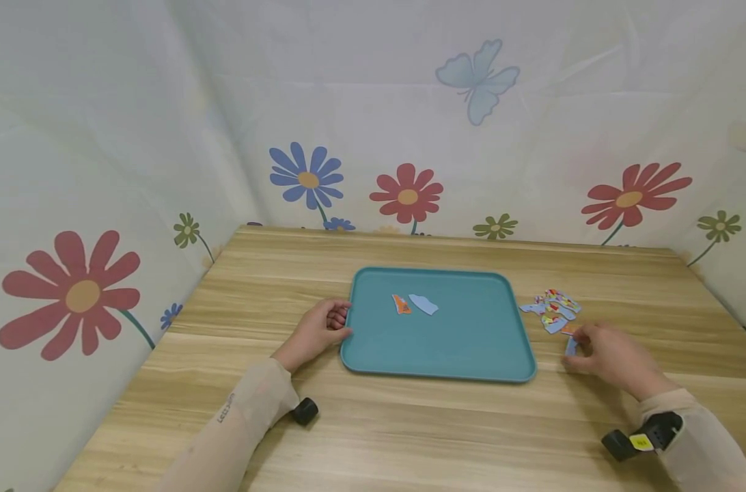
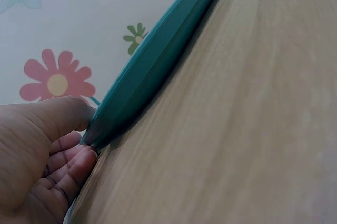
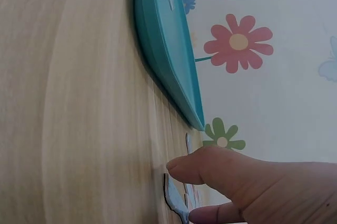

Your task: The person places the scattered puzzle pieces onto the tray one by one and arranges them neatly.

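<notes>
A teal tray (image 1: 437,352) lies flat on the wooden table. My left hand (image 1: 314,333) holds its left rim, thumb and curled fingers meeting at the edge in the left wrist view. On the tray lie an orange puzzle piece (image 1: 402,305) and a light blue puzzle piece (image 1: 423,304), side by side and apart. Right of the tray, my right hand (image 1: 613,359) pinches another light blue puzzle piece (image 3: 175,199) between thumb and fingers, tilted up from the table. Just beyond that hand sits a loose heap of patterned puzzle pieces (image 1: 554,307), several overlapping.
The wooden table (image 1: 422,430) extends around the tray on all sides. Behind it and at both sides hangs a white curtain (image 1: 361,89) printed with flowers and a butterfly. Both wrists wear a dark strapped device.
</notes>
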A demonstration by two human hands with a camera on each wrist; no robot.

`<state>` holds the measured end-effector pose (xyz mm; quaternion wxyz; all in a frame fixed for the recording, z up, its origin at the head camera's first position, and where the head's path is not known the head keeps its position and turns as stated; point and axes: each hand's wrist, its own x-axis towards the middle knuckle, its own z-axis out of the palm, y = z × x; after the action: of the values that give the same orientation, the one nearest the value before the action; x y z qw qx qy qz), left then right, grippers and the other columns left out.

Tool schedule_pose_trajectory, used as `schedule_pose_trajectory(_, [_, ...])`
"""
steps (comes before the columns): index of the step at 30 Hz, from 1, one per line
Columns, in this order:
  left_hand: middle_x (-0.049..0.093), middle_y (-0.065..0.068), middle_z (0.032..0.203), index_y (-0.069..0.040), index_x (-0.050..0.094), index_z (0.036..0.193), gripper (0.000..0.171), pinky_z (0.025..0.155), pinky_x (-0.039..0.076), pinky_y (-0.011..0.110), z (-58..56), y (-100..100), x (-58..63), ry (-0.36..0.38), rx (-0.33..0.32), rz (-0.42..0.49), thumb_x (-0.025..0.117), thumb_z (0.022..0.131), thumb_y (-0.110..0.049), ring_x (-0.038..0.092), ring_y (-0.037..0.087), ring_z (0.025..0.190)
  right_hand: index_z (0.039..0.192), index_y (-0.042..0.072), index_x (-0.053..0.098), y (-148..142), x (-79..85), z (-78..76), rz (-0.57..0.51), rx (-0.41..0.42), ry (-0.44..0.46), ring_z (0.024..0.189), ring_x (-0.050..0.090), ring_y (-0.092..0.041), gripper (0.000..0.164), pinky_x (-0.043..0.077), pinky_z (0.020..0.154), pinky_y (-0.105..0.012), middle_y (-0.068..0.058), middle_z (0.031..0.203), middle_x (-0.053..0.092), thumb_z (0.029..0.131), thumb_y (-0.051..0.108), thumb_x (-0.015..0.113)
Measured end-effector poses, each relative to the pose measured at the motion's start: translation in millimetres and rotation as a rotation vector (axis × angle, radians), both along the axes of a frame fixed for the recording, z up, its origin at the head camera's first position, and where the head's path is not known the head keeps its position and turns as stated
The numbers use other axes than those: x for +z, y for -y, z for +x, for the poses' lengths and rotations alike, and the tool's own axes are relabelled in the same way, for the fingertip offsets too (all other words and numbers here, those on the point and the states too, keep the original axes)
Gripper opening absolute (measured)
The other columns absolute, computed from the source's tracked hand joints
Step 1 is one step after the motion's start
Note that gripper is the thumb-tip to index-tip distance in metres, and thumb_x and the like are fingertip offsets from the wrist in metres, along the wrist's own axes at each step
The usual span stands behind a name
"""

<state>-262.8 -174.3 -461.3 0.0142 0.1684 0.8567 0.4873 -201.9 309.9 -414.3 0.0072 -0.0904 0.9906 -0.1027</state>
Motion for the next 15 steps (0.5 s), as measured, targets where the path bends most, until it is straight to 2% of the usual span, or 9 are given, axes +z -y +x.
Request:
schedule_pose_trajectory(6, [0.058, 0.015, 0.104, 0.007, 0.052, 0.127, 0.048, 0.077, 0.050, 0.021, 0.3, -0.2, 0.8, 0.002, 0.001, -0.005, 0.070, 0.083, -0.001, 0.056, 0.018, 0.090, 0.102, -0.009, 0.063, 0.0, -1.3, -1.1, 0.007, -0.009, 0.002, 0.078, 0.055, -0.024, 0.057, 0.051, 0.071, -0.047, -0.015, 0.090, 0.061, 0.074, 0.039, 0.076])
schedule_pose_trajectory(15, [0.058, 0.016, 0.105, 0.007, 0.052, 0.128, 0.049, 0.076, 0.050, 0.020, 1.9, -1.1, 2.3, 0.009, 0.004, -0.004, 0.070, 0.083, -0.001, 0.056, 0.017, 0.090, 0.099, -0.010, 0.062, -0.1, -3.0, -2.4, -0.012, -0.004, 0.001, 0.079, 0.058, -0.025, 0.053, 0.052, 0.073, -0.049, -0.019, 0.092, 0.062, 0.074, 0.035, 0.076])
